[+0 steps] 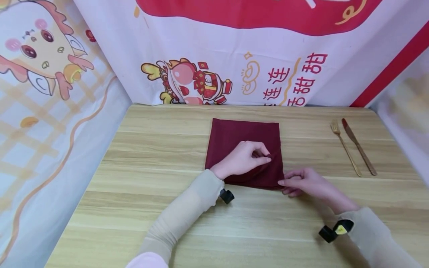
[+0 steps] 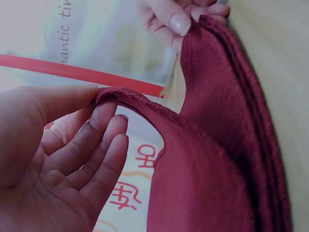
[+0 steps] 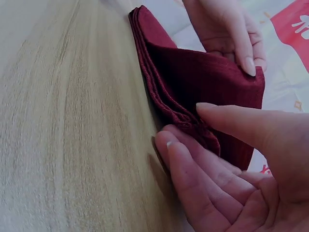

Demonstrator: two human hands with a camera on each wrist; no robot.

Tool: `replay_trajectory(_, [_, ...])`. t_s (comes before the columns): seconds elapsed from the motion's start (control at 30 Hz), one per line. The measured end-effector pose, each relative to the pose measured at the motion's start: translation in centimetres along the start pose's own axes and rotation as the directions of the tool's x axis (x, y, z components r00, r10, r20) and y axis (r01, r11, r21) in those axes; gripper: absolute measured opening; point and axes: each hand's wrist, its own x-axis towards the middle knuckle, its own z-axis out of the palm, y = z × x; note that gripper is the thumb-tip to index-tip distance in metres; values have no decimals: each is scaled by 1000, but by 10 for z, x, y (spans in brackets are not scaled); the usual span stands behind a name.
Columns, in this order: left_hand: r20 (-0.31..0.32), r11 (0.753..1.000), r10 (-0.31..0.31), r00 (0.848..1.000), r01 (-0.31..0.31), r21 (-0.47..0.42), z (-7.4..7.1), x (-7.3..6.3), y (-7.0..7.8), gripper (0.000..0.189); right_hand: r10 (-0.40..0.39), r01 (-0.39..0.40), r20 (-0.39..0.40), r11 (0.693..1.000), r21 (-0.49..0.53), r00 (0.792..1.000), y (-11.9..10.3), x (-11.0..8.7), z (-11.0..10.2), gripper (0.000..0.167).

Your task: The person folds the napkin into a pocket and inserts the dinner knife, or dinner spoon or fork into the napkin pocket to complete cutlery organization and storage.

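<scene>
A dark red cloth napkin (image 1: pixel 244 130), folded into a square of several layers, lies on the wooden table. My left hand (image 1: pixel 249 158) pinches one corner of its top layer between thumb and forefinger and lifts it; the raised flap (image 2: pixel 193 169) curves up off the layers below in the left wrist view. At the napkin's near right corner, my right hand (image 1: pixel 306 182) pinches the stacked layers between thumb and fingers. The layered edges (image 3: pixel 154 92) show on the table side in the right wrist view.
A gold fork (image 1: pixel 345 149) and a gold knife (image 1: pixel 359 147) lie side by side at the right of the table (image 1: pixel 151 156). Printed cloth hangings (image 1: pixel 214 44) stand behind the table and along its left and right sides.
</scene>
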Motion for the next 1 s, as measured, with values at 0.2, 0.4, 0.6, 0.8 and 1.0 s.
replay_trajectory(0.2, [-44, 1000, -9, 999, 8, -20, -10, -2, 0, 6, -7, 7, 8, 1000, -2, 1000, -2, 1, 1, 34])
replay_trajectory(0.4, [-101, 999, -19, 995, 15, -43, -20, -4, -1, 7, -21, 21, 0, 1000, -4, 1000, 1, 2, -3, 24])
replay_trajectory(0.6, [-173, 998, -17, 985, 6, -61, -31, -8, -3, 17, -27, 27, -5, 998, -51, 1000, 2, 0, -9, 22])
replay_trajectory(0.8, [-228, 999, -12, 974, 2, -43, -39, -10, -6, 18, -15, 15, -3, 998, -67, 1000, 4, -5, -10, 22])
replay_trajectory(1.0, [-305, 999, -17, 952, 1, -53, -50, -13, -12, 16, -12, 11, -8, 997, -70, 1000, 3, -7, -11, 22])
